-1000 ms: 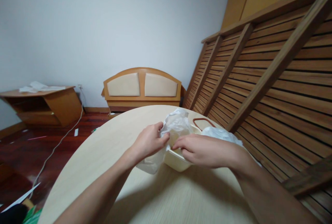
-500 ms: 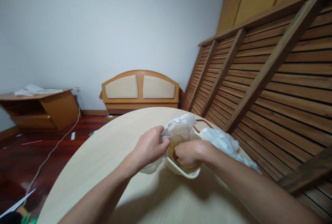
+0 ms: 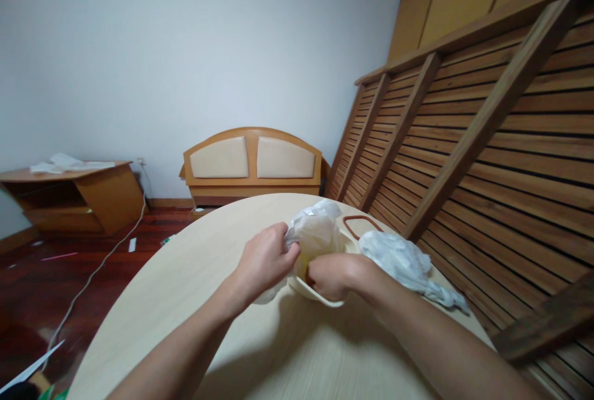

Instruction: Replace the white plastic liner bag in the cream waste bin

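Observation:
My left hand (image 3: 268, 256) is closed on the edge of a thin whitish plastic bag (image 3: 318, 227). The bag stands up out of a cream-coloured container (image 3: 320, 298) on the round table, and part of it hangs down below my left wrist. Reaching into the container's opening, my right hand (image 3: 329, 275) has its fingers curled. Something yellowish shows beside those fingers, too hidden to name. To the right lies a crumpled white plastic bag (image 3: 394, 258), near my right forearm.
The pale round table (image 3: 195, 270) carries a brown loop-shaped handle (image 3: 362, 218) behind the container. A wooden slatted frame (image 3: 464, 159) leans along the right. A headboard (image 3: 253, 159) stands at the wall, and a desk (image 3: 106, 193) with papers is at left.
Both hands have shifted slightly left with the bag and container. More of the brown loop and of the white bag at right now shows.

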The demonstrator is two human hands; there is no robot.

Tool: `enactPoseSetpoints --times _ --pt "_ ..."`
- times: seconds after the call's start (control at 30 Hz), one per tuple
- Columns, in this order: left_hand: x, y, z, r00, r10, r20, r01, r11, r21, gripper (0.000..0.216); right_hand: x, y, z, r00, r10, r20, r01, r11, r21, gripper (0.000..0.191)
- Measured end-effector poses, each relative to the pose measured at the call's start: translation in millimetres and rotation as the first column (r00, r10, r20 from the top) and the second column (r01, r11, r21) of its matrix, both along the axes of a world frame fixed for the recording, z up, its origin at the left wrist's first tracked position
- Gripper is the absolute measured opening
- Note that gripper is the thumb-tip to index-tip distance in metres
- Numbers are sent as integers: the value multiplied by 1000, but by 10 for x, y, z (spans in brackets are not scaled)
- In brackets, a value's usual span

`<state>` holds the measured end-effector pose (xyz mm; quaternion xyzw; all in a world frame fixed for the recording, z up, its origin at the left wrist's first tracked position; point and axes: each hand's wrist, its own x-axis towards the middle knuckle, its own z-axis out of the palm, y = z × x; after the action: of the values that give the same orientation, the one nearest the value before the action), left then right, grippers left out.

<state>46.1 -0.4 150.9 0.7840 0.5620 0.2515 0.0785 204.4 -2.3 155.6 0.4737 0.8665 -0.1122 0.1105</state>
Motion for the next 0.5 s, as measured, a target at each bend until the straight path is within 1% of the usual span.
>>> enactPoseSetpoints --times 0.07,0.1,0.13,0.17,0.23,0.3,0.37,0.43,0.5 --pt "-12 25 -6 1000 2 -6 -2 1000 -1 12 77 -62 163 1000 19 2 -19 1000 -5 21" --pt "-19 40 -10 1000 2 -6 -2 1000 -4 12 127 -97 257 999 22 -37 -21 999 25 25" --pt "-28 55 -13 1000 3 -5 -3 1000 -9 12 182 -131 349 996 6 -89 1 997 72 26" --pt "-37 70 -17 1000 5 -4 -5 1000 -13 13 239 -160 429 990 -17 -140 34 992 121 23" --pt "-57 99 -25 1000 7 0 -7 1000 -17 12 352 -191 529 973 -121 -199 164 962 218 18" --pt "-78 127 -35 1000 6 3 -6 1000 -16 12 448 -181 530 939 -235 -252 310 895 320 15" --pt "-99 154 -47 1000 6 8 -5 1000 -11 11 514 -134 455 903 -291 -315 402 831 384 12" --pt "-119 181 -58 1000 5 21 -5 1000 -6 9 551 -67 356 879 -300 -370 441 808 391 16" --pt "-137 211 -70 999 1 43 0 1000 -4 8 565 6 272 856 -301 -420 465 803 373 15"
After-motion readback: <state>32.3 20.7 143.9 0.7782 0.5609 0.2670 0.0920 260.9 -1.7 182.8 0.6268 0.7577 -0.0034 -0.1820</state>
